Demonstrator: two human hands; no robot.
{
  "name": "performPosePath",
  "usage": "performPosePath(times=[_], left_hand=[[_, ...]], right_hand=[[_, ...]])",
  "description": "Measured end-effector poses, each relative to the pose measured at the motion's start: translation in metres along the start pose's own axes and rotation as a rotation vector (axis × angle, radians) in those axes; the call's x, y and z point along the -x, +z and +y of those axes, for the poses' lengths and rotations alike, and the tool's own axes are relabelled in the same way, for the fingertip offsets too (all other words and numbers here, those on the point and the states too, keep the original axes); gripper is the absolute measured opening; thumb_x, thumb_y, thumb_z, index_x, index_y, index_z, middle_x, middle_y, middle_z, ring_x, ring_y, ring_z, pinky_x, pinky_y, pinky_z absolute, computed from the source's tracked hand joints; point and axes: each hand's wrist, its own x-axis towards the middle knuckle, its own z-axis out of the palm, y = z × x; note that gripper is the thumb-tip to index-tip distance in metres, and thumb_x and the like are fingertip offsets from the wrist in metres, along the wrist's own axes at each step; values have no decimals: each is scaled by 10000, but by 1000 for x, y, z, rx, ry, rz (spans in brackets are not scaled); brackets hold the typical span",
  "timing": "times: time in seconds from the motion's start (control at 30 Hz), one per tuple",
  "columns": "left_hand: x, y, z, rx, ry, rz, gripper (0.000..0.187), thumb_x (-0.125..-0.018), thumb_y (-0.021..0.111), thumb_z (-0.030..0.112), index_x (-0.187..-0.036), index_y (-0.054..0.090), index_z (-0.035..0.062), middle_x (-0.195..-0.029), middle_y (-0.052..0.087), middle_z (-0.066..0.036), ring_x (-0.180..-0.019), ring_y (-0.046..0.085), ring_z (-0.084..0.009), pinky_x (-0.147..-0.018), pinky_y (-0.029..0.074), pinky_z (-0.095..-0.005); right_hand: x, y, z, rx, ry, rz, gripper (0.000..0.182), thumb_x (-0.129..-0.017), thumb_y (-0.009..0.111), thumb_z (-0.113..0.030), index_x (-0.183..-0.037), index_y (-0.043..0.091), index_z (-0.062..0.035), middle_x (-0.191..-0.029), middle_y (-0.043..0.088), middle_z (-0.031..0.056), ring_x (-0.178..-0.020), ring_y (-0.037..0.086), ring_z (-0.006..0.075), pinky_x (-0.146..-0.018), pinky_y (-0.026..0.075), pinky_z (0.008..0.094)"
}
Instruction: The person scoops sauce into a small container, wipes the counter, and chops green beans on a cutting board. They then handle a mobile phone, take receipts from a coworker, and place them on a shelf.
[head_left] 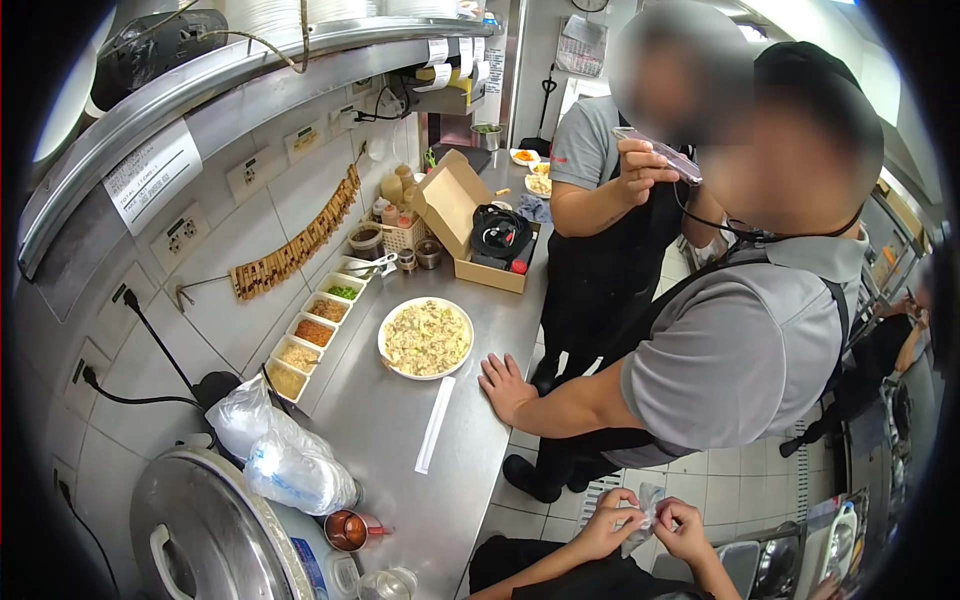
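Observation:
My left hand (609, 523) and my right hand (684, 530) are both closed on a small clear plastic bag (647, 512). The fingertips pinch it from either side, in front of my dark apron. What the bag contains, if anything, I cannot make out. To the left, on the steel counter (470, 430), sits a round white bowl (427, 338) of fried rice. A long white paper chopstick sleeve (435, 425) lies just in front of it, apart from my hands.
A co-worker in grey (720, 350) leans a hand on the counter's edge; another person holds up a phone (655, 153). White topping tubs (316, 330), an open cardboard box (490, 275), a plastic-wrapped bundle (300, 470) and a large lidded pot (205, 535) stand along the counter.

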Motion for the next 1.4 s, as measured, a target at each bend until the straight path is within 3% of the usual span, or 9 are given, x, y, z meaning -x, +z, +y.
performPosePath(times=[0.27, 0.3, 0.43, 0.6, 1.03, 1.13, 1.2, 1.27, 1.4], left_hand=[[4, 14, -6, 700, -244, -94, 112, -842, 548, 119, -905, 571, 30, -1078, 405, -65, -1079, 375, -167, -935, 264, -278], [6, 23, -22, 700, -236, -22, 138, -863, 525, 130, -938, 573, 25, -1086, 390, -19, -968, 425, -89, -791, 368, -217], [6, 27, -14, 426, -136, 240, 123, -845, 548, 124, -900, 609, 33, -1075, 460, -50, -988, 439, -145, -812, 366, -254], [4, -2, 34, -456, 86, 492, 110, -755, 584, 101, -844, 644, 77, -1014, 530, -83, -985, 441, -269, -883, 301, -368], [20, 16, 34, -856, 216, 497, 133, -665, 661, 127, -795, 665, 154, -964, 537, -40, -990, 437, -286, -909, 350, -446], [12, 15, 52, -631, 219, 652, 181, -628, 697, 80, -783, 604, 65, -955, 490, -113, -954, 451, -305, -873, 357, -424], [13, 20, 48, -378, 153, 724, 400, -677, 655, 16, -1042, 492, 29, -1089, 430, -152, -992, 448, -303, -862, 362, -354], [15, 29, 35, 93, 65, 621, 377, -750, 614, 54, -1088, 459, -6, -1059, 480, -165, -932, 503, -252, -801, 402, -320], [24, 20, 43, 2, -312, 261, 350, -811, 571, 127, -1094, 449, -38, -979, 537, -165, -817, 551, -211, -716, 436, -304]], right_hand=[[-3, -2, -7, -542, 327, -25, 290, -718, 595, 61, -583, 384, -84, -714, 490, -2, -683, 460, 85, -617, 384, 207], [-5, 7, -9, -546, 328, 129, 227, -700, 601, 60, -589, 441, -57, -695, 546, 35, -661, 517, 127, -614, 412, 240], [-8, 12, -15, 248, -160, 153, 76, -646, 610, 45, -664, 569, -17, -702, 613, 111, -698, 585, 253, -623, 456, 319], [-12, 27, -25, 132, -76, 68, 91, -682, 629, 13, -735, 561, -15, -749, 626, 89, -671, 585, 172, -617, 449, 267], [-6, 45, 29, -519, 101, 171, 244, -652, 576, 93, -668, 387, -61, -690, 521, 29, -659, 475, 61, -606, 393, 187], [-11, 37, 14, -637, 129, 108, 252, -659, 544, 112, -671, 369, -68, -693, 500, 26, -662, 454, 62, -611, 371, 182], [-12, 35, 11, -733, 155, 47, 251, -668, 537, 118, -681, 372, -70, -701, 493, 19, -661, 452, 63, -614, 369, 181], [-11, 33, 13, -794, 153, -16, 245, -679, 539, 117, -692, 381, -70, -713, 490, 13, -660, 454, 69, -622, 373, 182], [-11, 28, 17, -470, -72, -48, 213, -665, 584, 67, -636, 408, -48, -670, 469, 22, -646, 465, 97, -601, 377, 210]])
